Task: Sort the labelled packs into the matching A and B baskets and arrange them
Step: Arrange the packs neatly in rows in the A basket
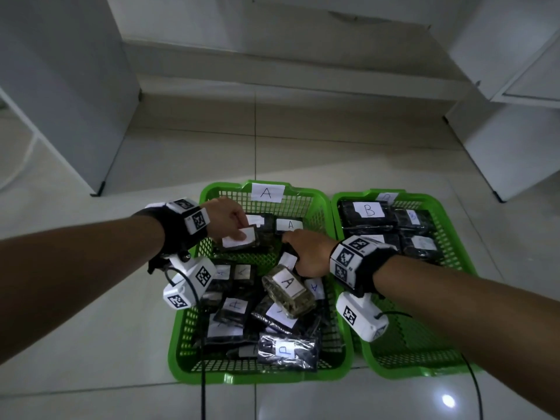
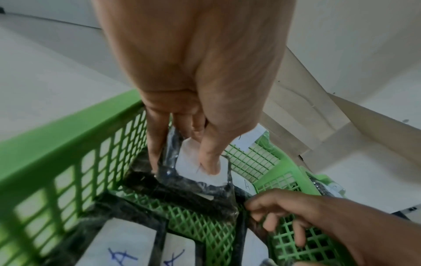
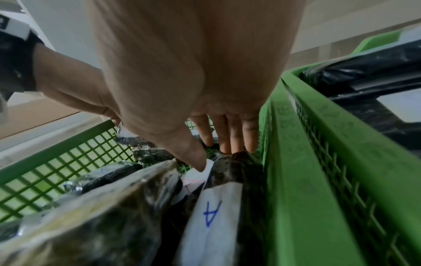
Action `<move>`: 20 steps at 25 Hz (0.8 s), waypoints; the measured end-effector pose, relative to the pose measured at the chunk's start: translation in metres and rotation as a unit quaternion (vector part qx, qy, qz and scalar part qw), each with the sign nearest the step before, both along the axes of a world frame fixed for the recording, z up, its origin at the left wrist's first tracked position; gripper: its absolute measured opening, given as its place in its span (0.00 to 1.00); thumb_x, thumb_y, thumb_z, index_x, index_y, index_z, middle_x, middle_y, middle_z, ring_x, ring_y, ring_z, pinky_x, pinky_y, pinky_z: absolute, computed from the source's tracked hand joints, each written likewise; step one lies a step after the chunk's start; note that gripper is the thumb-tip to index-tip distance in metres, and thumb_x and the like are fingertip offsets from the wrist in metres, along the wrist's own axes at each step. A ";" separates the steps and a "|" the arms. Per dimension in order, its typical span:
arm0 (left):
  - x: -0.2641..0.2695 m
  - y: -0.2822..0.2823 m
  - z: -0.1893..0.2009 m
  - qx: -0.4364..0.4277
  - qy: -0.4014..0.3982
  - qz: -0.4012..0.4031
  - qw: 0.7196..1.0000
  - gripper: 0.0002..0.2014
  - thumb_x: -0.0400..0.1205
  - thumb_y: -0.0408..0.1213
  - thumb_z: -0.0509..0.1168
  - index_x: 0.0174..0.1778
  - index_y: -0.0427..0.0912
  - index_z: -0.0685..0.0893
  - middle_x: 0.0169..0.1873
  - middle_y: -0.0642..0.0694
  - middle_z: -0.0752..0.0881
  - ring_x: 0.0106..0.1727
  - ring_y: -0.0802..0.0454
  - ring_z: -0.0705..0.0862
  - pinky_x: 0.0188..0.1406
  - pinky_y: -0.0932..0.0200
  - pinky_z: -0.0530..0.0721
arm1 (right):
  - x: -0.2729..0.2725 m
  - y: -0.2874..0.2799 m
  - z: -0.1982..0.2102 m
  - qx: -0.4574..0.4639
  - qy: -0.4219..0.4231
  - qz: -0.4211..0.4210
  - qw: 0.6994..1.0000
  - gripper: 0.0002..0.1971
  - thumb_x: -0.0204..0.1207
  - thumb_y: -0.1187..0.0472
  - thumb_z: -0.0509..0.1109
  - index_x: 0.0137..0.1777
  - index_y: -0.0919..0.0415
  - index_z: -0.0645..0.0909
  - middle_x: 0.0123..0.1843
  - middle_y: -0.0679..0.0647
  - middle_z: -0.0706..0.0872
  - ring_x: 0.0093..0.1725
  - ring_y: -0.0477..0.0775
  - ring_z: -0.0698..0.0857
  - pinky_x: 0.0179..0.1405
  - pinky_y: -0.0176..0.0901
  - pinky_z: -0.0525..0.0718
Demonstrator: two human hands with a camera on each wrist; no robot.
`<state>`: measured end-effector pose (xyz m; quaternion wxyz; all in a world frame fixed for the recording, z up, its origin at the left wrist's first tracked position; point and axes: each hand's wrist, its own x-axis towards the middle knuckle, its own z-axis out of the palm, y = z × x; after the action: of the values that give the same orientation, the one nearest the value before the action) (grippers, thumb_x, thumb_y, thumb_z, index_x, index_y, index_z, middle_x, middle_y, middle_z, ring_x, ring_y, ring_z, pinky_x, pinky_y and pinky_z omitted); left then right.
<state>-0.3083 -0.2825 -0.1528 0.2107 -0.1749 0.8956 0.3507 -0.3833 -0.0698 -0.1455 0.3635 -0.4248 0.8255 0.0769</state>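
Two green baskets stand side by side on the floor: basket A [image 1: 257,378] on the left, basket B [image 1: 424,372] on the right. Basket A holds several dark packs with white A labels, lying jumbled in its near half. My left hand [image 1: 242,231] pinches a dark pack [image 1: 239,241] at the far left of basket A, thumb on its white label [image 2: 200,172]. My right hand [image 1: 291,247] grips another dark pack [image 3: 234,162] by the right wall, thumb on its label. Basket B holds neat B packs [image 1: 368,212] at its far end.
A pack [image 1: 286,350] with an unclear letter lies at the near edge of basket A. White cabinets stand at left [image 1: 60,101] and right [image 1: 515,131]. Tiled floor [image 1: 91,344] surrounds the baskets. Black cables [image 1: 202,389] hang from both wrists.
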 end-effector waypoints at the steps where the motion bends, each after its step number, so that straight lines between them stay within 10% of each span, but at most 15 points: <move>1: 0.000 0.001 0.000 -0.008 0.004 0.004 1.000 0.08 0.75 0.37 0.78 0.46 0.48 0.87 0.49 0.48 0.89 0.50 0.48 0.88 0.53 0.50 0.89 | -0.001 -0.001 -0.001 -0.005 -0.008 -0.008 1.000 0.33 0.81 0.60 0.69 0.83 0.63 0.62 0.75 0.62 0.75 0.71 0.64 0.78 0.67 0.58 0.82; 7: 0.001 0.003 0.002 0.001 0.038 -0.001 0.999 0.13 0.72 0.41 0.80 0.50 0.48 0.89 0.48 0.51 0.91 0.48 0.52 0.90 0.48 0.55 0.90 | -0.006 0.004 -0.005 -0.082 0.008 -0.061 0.995 0.26 0.76 0.66 0.71 0.75 0.60 0.75 0.65 0.57 0.83 0.62 0.60 0.84 0.59 0.53 0.87; 11: -0.002 0.006 0.014 0.126 0.054 0.056 0.989 0.19 0.65 0.42 0.84 0.50 0.47 0.89 0.42 0.52 0.93 0.46 0.52 0.92 0.46 0.55 0.90 | -0.004 -0.001 0.001 -0.282 0.064 -0.043 0.956 0.31 0.70 0.53 0.82 0.71 0.56 0.74 0.69 0.49 0.81 0.66 0.51 0.80 0.59 0.39 0.76; 15: -0.003 0.020 0.025 0.203 0.043 0.058 0.977 0.18 0.70 0.37 0.82 0.54 0.43 0.86 0.43 0.46 0.93 0.43 0.45 0.93 0.44 0.53 0.90 | -0.004 -0.008 0.000 -0.292 0.061 0.006 0.954 0.27 0.71 0.49 0.81 0.68 0.55 0.78 0.62 0.49 0.86 0.59 0.51 0.85 0.60 0.46 0.83; 18: 0.003 0.020 0.035 -0.016 0.050 -0.059 0.997 0.10 0.78 0.47 0.72 0.48 0.45 0.86 0.38 0.50 0.90 0.44 0.47 0.91 0.49 0.49 0.90 | -0.014 0.004 0.006 -0.211 0.122 0.017 0.970 0.17 0.77 0.48 0.76 0.59 0.56 0.80 0.54 0.50 0.85 0.54 0.53 0.84 0.54 0.48 0.84; 20: 0.014 0.022 0.043 -0.257 0.000 -0.235 0.937 0.20 0.77 0.62 0.66 0.40 0.46 0.83 0.33 0.56 0.81 0.42 0.50 0.86 0.45 0.53 0.87 | -0.023 0.013 0.011 -0.181 0.149 -0.002 0.972 0.15 0.75 0.50 0.77 0.55 0.56 0.81 0.52 0.51 0.86 0.54 0.55 0.85 0.52 0.49 0.84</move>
<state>-0.2939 -0.2600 -0.1099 0.2350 -0.0075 0.9707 0.0486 -0.4065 -0.0569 -0.1346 0.1532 -0.4657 0.8715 -0.0119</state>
